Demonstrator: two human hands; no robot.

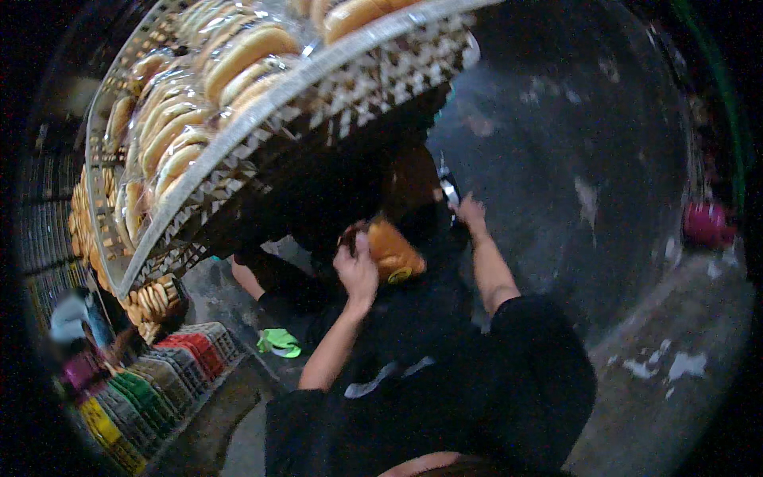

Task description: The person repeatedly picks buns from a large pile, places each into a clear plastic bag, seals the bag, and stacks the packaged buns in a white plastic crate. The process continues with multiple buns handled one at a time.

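Note:
My left hand [357, 268] grips one end of a bread roll in a clear bag [393, 253], which bears a small yellow label, close to my body. My right hand [470, 213] is closed around a dark and silvery object [448, 188] whose kind I cannot tell. Above and ahead of both hands a pale plastic lattice crate [262, 110] spans the upper left. Rows of bagged buns [179, 134] lie inside it. The space under the crate is too dark to make out.
Stacked crates [161, 372] in several colours line the lower left, with a person [80, 328] beside them. More buns [152, 304] are stacked beyond the crate. A bright green item [279, 343] lies on the floor. Something magenta [708, 225] is at the far right.

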